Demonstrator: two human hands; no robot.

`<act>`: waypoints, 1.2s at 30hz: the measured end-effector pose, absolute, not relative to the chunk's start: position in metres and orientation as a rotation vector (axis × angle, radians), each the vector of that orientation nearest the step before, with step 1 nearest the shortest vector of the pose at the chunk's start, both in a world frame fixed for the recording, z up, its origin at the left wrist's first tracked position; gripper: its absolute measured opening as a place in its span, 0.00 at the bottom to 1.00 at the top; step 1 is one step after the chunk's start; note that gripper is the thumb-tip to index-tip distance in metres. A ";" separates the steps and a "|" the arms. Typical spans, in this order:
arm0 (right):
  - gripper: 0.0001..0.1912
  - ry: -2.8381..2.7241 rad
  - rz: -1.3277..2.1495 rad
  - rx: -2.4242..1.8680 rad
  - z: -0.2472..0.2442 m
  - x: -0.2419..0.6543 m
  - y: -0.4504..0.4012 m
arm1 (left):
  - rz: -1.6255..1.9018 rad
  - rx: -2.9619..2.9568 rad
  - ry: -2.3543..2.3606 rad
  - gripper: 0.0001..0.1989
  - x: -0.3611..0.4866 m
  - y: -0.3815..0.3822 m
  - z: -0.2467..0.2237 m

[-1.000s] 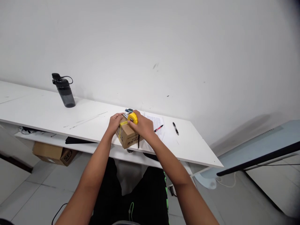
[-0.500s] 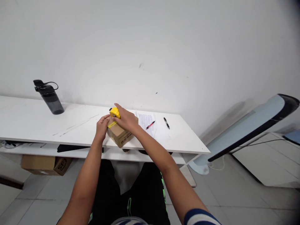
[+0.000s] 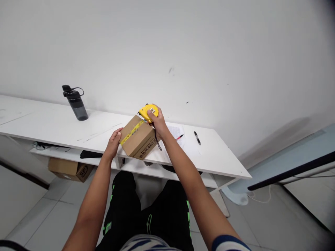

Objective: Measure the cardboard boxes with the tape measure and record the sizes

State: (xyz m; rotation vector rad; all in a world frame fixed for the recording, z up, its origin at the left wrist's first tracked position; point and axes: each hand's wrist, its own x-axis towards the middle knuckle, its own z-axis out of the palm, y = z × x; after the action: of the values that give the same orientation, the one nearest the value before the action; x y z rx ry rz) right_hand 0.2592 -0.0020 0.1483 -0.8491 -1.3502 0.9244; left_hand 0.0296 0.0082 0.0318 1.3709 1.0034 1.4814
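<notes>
Nearest my camera I see black trousers (image 3: 123,209) with green trim, and two bare forearms reaching up past them. Below the bench, on the left, a brown carton (image 3: 61,169) sits beneath a low shelf (image 3: 53,152) that carries a dark flat thing (image 3: 90,154).

At the bench's near edge is the box (image 3: 141,134), brown, with yellow tape across its top. I can't tell whether it rests fully on the bench (image 3: 214,157) or is lifted a little. The left hand (image 3: 113,144) touches its left side; I can't tell if it grips or only steadies. The right hand (image 3: 159,122) is clamped on the yellow tape measure (image 3: 144,112), just at the box's far corner, and a black strap (image 3: 158,141) dangles beside the box.

Right of the box lies a printed sheet (image 3: 172,132), partly hidden from me by the right hand and forearm, with a red pen (image 3: 179,137) on it. A black pen (image 3: 197,138) lies just beyond, apart from both hands. The dark bottle (image 3: 76,105) stands well off to the left, near the white wall (image 3: 167,52).
</notes>
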 end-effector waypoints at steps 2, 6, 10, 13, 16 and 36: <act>0.29 -1.316 1.157 -0.763 0.147 0.252 0.003 | 1.500 1.429 1.085 0.32 0.018 0.006 0.028; 0.29 -1.320 1.298 -0.694 0.144 0.231 0.002 | 1.473 1.532 1.357 0.30 -0.006 0.008 0.020; 0.29 -1.299 1.115 -0.750 0.143 0.198 0.002 | 1.461 1.636 1.704 0.23 -0.022 0.016 0.015; 0.31 -1.260 0.965 -0.848 0.139 0.169 0.010 | 1.424 1.591 1.962 0.20 -0.027 0.017 0.013; 0.32 -1.241 0.970 -0.941 0.134 0.141 0.021 | 1.458 1.547 2.043 0.17 -0.033 0.017 0.014; 0.27 -2.541 0.460 -0.657 0.167 0.166 0.016 | 1.737 1.167 1.042 0.25 0.022 -0.023 0.061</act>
State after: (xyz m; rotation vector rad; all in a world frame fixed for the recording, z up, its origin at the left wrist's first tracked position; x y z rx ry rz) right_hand 0.1663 0.0163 0.1669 -0.6572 -2.5414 0.4596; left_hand 0.0221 -0.0225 0.0606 1.1669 1.0416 1.7370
